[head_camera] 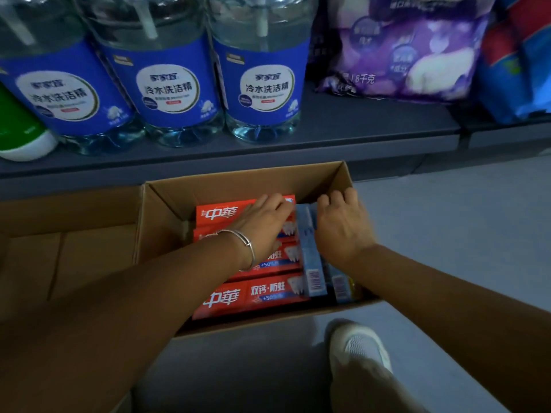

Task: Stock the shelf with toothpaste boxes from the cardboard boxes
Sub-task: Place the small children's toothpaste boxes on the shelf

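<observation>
An open cardboard box [244, 183] sits on the floor below the shelf. Several red toothpaste boxes [250, 296] lie flat inside it on the left, and light blue toothpaste boxes [311, 263] stand on edge along the right. My left hand [262, 219], with a silver bracelet at the wrist, lies on the far red boxes with its fingers bent over their right ends. My right hand [343, 225] reaches into the box's far right corner, its fingers curled over the far ends of the blue boxes. The fingertips of both hands are hidden.
The grey shelf [357, 123] above carries three large clear bottles with blue labels [262, 84], a green bottle [18, 129] at far left, a purple bag [402, 55] and a red and blue pack [518, 61]. A second cardboard box [59, 248] is left. My white shoe [357, 350] stands on the floor.
</observation>
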`<state>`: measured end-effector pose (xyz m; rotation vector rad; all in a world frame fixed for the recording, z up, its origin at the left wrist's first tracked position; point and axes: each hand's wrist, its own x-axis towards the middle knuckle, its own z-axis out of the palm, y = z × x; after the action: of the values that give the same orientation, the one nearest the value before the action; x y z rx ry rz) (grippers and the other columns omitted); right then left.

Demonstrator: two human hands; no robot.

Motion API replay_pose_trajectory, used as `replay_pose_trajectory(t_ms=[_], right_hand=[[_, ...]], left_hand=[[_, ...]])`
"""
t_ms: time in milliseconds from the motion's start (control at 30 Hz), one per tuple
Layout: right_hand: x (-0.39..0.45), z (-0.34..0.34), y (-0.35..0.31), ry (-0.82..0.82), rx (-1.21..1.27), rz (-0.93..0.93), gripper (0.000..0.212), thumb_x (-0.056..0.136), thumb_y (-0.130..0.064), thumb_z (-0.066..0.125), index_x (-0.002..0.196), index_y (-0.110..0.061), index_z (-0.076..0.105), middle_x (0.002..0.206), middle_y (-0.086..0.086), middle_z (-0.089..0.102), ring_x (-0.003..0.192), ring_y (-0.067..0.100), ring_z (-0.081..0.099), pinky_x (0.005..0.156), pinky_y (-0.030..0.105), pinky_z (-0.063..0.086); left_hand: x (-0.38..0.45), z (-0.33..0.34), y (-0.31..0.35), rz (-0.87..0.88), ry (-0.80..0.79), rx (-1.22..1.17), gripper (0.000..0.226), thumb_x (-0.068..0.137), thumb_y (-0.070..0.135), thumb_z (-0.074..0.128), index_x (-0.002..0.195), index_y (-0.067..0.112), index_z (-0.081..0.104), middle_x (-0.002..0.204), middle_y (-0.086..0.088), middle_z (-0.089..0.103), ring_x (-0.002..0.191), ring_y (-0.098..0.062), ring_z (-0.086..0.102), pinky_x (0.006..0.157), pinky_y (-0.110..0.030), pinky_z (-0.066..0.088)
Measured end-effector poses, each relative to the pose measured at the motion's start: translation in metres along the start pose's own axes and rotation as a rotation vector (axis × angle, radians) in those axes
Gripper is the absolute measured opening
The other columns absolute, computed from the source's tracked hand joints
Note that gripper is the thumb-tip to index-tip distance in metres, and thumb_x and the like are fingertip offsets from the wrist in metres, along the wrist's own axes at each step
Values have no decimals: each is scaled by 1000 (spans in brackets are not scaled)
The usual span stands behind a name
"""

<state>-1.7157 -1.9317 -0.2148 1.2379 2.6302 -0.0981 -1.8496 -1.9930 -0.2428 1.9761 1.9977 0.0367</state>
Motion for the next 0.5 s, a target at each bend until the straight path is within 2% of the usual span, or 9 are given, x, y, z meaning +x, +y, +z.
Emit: replay_pose_trajectory(t_ms=[167, 233, 367, 500], right_hand=[[1, 5, 3, -57, -85, -65, 39, 92, -28, 47, 127, -10, 42, 123, 9, 52, 115, 27, 38, 95, 34, 35], [2, 5, 5, -65, -81, -77, 39, 92, -28, 48, 126, -10, 42, 123, 8, 53, 116, 27, 38, 96, 34, 35], [6, 0, 9, -85, -39, -103, 40, 90, -23, 52, 127, -9, 44, 125, 10, 49, 116, 27, 38, 97, 34, 35], [5, -7, 11, -102, 32, -113, 40, 90, -21, 52, 128, -10, 42, 128, 12, 44, 117, 28, 38, 99, 35, 35]], left_hand=[[20, 0, 8, 113, 1, 5, 71, 80, 1, 56, 141, 28, 30, 147, 14, 27, 133, -13, 25, 98, -31, 31], [27, 2, 8, 121, -24, 10, 68, 80, -2, 54, 140, 26, 34, 145, 14, 31, 133, -13, 26, 99, -32, 32], [35, 3, 4, 149, 51, 2, 44, 75, -5, 55, 115, 14, 55, 121, -3, 50, 109, -24, 44, 90, -40, 41], [32, 0, -4, 188, 12, 110, 27, 81, 6, 59, 106, 14, 59, 116, 0, 50, 104, -21, 43, 87, -35, 40]])
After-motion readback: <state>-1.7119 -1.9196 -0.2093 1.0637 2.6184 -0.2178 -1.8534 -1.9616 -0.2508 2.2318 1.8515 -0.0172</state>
